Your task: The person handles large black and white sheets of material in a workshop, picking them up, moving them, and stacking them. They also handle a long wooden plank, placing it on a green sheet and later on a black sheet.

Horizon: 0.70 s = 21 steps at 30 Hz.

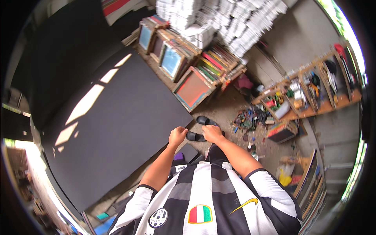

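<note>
My left hand (178,136) is closed in a fist at the near right edge of a large flat black sheet (129,113), by its corner. Whether those fingers grip anything thin cannot be made out. Just right of it, my right hand (212,133) is held forward with curled fingers over the floor; what they hold, if anything, is hidden. Two black slide sandals, one (194,136) between my hands and another (204,120) beyond them, rest on the floor. Patches of sunlight (85,103) fall across the black sheet, and more black material (70,58) rises at its far left.
Wooden-framed printing screens (193,89) lean in rows beyond the sheet, below tall white paper stacks (227,19). A wooden shelf unit (313,111) with cluttered compartments stands at right. Loose scraps (247,119) litter the floor beside it, near a stack of framed boards (282,132).
</note>
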Each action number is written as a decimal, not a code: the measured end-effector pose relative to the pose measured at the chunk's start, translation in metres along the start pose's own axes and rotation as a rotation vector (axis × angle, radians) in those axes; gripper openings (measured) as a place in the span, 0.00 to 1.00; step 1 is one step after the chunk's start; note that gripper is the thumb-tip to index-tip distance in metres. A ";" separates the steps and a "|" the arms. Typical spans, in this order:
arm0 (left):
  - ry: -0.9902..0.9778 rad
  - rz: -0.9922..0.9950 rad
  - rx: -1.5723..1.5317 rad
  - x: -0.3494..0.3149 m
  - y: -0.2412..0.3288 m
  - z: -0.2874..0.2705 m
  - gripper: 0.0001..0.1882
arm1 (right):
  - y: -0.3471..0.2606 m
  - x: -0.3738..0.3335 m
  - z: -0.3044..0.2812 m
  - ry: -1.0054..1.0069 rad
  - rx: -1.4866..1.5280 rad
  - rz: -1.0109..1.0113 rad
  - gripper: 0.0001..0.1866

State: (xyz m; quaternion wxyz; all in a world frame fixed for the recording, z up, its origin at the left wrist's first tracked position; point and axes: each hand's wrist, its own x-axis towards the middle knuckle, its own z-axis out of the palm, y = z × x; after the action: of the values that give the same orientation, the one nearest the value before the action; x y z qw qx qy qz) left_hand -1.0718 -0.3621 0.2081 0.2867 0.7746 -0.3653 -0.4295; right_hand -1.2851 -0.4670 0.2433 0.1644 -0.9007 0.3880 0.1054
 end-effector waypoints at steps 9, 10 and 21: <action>0.181 -0.237 -0.112 0.048 -0.010 0.024 0.20 | 0.056 0.101 -0.012 -0.140 -0.047 -0.189 0.12; 0.207 -0.269 -0.130 0.057 -0.010 0.032 0.20 | 0.064 0.117 -0.013 -0.173 -0.050 -0.209 0.12; 0.350 -0.559 -0.794 0.120 -0.005 0.160 0.21 | 0.176 0.270 -0.034 -0.437 -0.153 -0.259 0.15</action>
State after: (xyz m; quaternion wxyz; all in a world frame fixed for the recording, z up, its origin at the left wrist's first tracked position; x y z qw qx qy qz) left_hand -1.1660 -0.4777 0.0753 0.4894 0.7344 0.1003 -0.4594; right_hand -1.2294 -0.7728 0.1508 0.1879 -0.9085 0.2154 0.3047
